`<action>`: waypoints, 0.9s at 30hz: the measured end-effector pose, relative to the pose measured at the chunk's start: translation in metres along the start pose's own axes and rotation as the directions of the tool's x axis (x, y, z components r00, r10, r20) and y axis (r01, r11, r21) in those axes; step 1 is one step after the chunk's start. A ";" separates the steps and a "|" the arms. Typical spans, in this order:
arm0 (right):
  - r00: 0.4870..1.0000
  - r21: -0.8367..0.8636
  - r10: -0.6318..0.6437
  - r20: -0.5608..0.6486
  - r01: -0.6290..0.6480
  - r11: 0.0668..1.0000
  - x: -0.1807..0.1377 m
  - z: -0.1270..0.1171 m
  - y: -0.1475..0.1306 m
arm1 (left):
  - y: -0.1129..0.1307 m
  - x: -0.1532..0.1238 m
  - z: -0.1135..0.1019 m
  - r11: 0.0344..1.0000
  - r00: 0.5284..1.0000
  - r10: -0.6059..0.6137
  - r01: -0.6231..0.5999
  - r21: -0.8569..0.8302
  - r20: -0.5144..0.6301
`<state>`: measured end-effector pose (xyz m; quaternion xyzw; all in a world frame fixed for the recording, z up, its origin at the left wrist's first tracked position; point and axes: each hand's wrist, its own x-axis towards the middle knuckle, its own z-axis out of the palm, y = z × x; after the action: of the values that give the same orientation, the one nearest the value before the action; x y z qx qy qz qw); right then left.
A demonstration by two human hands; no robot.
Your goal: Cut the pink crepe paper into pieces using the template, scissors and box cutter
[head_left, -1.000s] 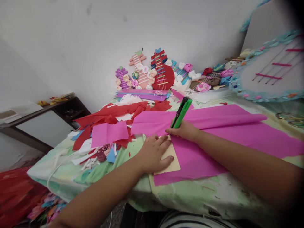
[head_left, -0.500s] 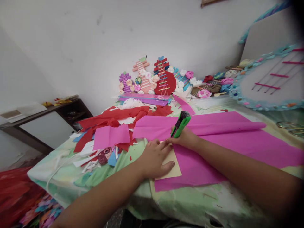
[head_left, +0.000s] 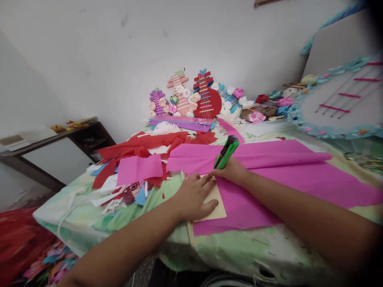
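R hand (head_left: 231,170) fingers clenched on green cutter (head_left: 226,152), tip just beside L hand (head_left: 194,196) fingers, flat on tan card (head_left: 213,204) over pink paper (head_left: 254,199). Risk: blade slips, nicks fingertips.

A single head-worn camera looks forward and down from close above the near table (head_left: 239,247) edge. The wall (head_left: 119,48) lies far.
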<state>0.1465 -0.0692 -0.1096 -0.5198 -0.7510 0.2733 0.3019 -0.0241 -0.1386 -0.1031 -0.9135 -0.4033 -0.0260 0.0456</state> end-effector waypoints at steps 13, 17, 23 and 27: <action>1.000 0.167 0.011 0.024 -0.015 0.986 0.001 -0.003 0.005 | -0.004 0.000 0.006 1.000 0.999 0.023 -0.023 -0.018 -0.032; 0.999 0.149 -0.005 0.039 -0.001 0.989 0.000 -0.002 0.006 | -0.003 0.000 0.003 0.999 1.000 0.008 -0.009 -0.031 -0.028; 0.999 0.133 0.001 0.047 -0.007 0.991 0.000 -0.002 0.006 | -0.001 0.000 0.001 0.999 1.000 -0.017 0.018 -0.037 0.008; 0.998 0.149 0.032 0.058 -0.041 0.988 0.001 -0.002 0.005 | -0.002 0.000 0.003 0.999 0.999 -0.032 0.033 -0.036 0.013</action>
<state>0.1513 -0.0665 -0.1117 -0.5015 -0.7266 0.3490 0.3142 -0.0250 -0.1370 -0.1060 -0.9076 -0.4180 -0.0282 0.0261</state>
